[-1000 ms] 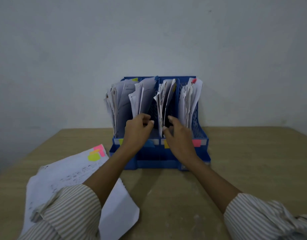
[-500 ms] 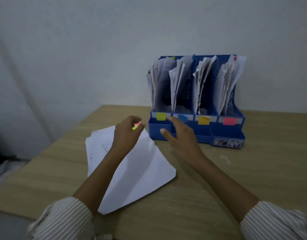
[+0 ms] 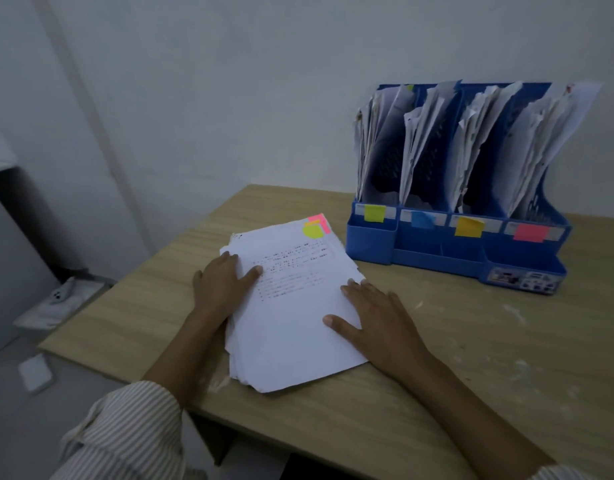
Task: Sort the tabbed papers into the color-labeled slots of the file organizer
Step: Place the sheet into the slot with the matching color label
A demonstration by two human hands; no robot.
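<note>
Wooden desk (image 3: 471, 358) against a bare wall, and both hands lie flat on the paper stack (image 3: 291, 306): left hand (image 3: 222, 282) steadies the left edge, right hand (image 3: 378, 317) presses the right side, fingers straight, likely squaring it. Top sheet's yellow-green tab (image 3: 312, 230) points toward the blue organizer (image 3: 454, 244), far right, whose slots already hold papers.

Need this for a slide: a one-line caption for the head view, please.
Both hands, left and right, rest flat on a stack of tabbed papers beside a blue file organizer.
</note>
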